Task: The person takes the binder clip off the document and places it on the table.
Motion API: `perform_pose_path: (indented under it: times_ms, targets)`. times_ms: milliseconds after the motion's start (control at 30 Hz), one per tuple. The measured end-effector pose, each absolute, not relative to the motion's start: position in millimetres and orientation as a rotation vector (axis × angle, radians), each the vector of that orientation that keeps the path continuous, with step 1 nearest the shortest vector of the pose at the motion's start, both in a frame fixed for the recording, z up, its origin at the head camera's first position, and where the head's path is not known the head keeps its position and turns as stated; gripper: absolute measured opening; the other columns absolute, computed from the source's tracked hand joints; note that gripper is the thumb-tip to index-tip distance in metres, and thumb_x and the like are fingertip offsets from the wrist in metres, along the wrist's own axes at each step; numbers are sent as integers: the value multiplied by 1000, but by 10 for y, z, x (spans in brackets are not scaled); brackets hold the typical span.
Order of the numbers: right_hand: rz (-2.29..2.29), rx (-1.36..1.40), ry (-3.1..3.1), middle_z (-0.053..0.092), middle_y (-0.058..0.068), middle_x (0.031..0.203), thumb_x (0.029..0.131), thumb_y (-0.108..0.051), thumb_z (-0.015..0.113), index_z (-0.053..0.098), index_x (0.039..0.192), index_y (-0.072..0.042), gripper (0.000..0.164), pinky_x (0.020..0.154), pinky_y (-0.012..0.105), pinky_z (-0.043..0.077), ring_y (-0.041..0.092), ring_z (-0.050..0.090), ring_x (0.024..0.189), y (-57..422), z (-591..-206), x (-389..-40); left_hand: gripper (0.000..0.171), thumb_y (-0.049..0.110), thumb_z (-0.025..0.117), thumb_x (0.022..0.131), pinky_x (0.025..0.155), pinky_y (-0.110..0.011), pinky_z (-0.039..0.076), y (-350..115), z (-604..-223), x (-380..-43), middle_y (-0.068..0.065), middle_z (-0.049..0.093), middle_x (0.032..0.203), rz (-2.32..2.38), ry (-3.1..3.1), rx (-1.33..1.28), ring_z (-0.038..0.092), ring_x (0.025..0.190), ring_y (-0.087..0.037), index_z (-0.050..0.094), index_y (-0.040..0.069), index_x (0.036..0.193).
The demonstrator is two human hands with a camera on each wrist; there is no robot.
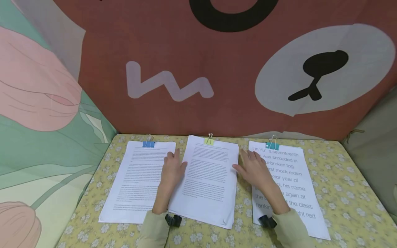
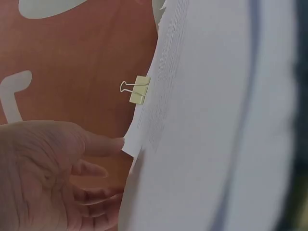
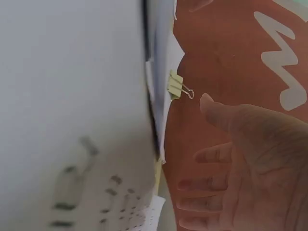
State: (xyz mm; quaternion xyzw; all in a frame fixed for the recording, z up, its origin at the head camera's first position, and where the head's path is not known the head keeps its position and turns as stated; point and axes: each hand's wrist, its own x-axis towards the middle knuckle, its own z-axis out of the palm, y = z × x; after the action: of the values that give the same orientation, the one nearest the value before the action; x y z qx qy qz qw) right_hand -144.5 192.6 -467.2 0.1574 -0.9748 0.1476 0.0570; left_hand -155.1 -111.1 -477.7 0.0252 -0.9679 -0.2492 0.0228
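Three clipped stacks of printed paper lie side by side. The middle stack [image 1: 206, 179] carries a yellow binder clip [image 1: 209, 140] at its top edge. My left hand [image 1: 172, 170] is over the gap beside it and the right edge of the left stack [image 1: 139, 179]; in the left wrist view the thumb tip meets the paper's edge, but contact is unclear. My right hand [image 1: 255, 170] hovers with spread fingers over the left part of the right stack [image 1: 307, 203], its thumb by the middle stack's right edge. In the right wrist view its palm [image 3: 269, 163] holds nothing.
A blue binder clip [image 1: 148, 144] holds the left stack and a teal one [image 1: 272, 145] the right stack, which has large print. Beneath is a yellow flowered tablecloth [image 1: 350, 193]. A reddish-brown patterned cloth [image 1: 173, 38] rises behind the table's far edge.
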Motion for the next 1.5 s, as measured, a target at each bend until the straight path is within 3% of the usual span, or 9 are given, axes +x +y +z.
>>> perform_pose_path:
  times_ms: [200, 333, 467, 633, 933, 1300, 1500]
  targets:
    - [446, 523, -2937, 65, 34, 121, 101, -31, 68, 55, 137, 13, 58, 88, 62, 53, 51, 64, 109, 1790, -4504, -1616, 67, 21, 74, 95, 80, -54, 57, -1061, -4774, -1528, -33, 60, 119, -893, -3054, 124, 67, 97, -48, 46, -8, 149]
    - [480, 553, -2927, 65, 33, 121, 102, -29, 68, 55, 138, 12, 57, 85, 58, 56, 48, 66, 105, 1711, -4378, -1763, 74, 20, 75, 94, 90, -58, 54, -1053, -4783, -1522, -38, 57, 128, -1017, -3083, 194, 64, 109, -54, 39, -10, 152]
    - [553, 587, -2939, 61, 32, 132, 103, -27, 66, 54, 141, 11, 56, 90, 57, 55, 47, 64, 113, 1641, -4265, -1900, 66, 16, 74, 94, 98, -58, 51, -1062, -4805, -1543, -38, 58, 132, -1188, -3100, 180, 59, 121, -53, 44, -13, 146]
    - [676, 611, -2988, 65, 29, 127, 105, -28, 63, 57, 136, 12, 51, 94, 56, 53, 44, 65, 113, 1517, -4157, -2059, 36, 10, 71, 93, 82, -46, 56, -1124, -4847, -1576, -26, 67, 110, -1425, -3068, 93, 67, 97, -38, 58, -10, 121]
    - [1238, 555, -3005, 65, 29, 128, 108, -29, 58, 60, 133, 11, 48, 96, 54, 53, 42, 63, 118, 1433, -4201, -2407, 31, -7, 58, 93, 65, -30, 55, -1176, -4873, -1527, -18, 71, 94, -2110, -2692, 122, 68, 71, -19, 58, -12, 124]
    - [1734, 420, -3041, 49, 27, 149, 110, -37, 51, 51, 144, 9, 58, 115, 58, 34, 43, 44, 140, 1555, -4300, -2681, 16, -6, 55, 98, 63, -28, 54, -1231, -4796, -1482, -16, 70, 90, -2321, -2572, -44, 67, 70, -18, 53, -6, 115]
    - [1948, 429, -2979, 54, 22, 146, 107, -41, 57, 48, 148, 8, 65, 115, 51, 36, 36, 52, 133, 1583, -4365, -2755, 16, -5, 54, 100, 62, -27, 54, -1291, -4782, -1492, -15, 68, 88, -2333, -2584, -91, 67, 69, -17, 53, -6, 116]
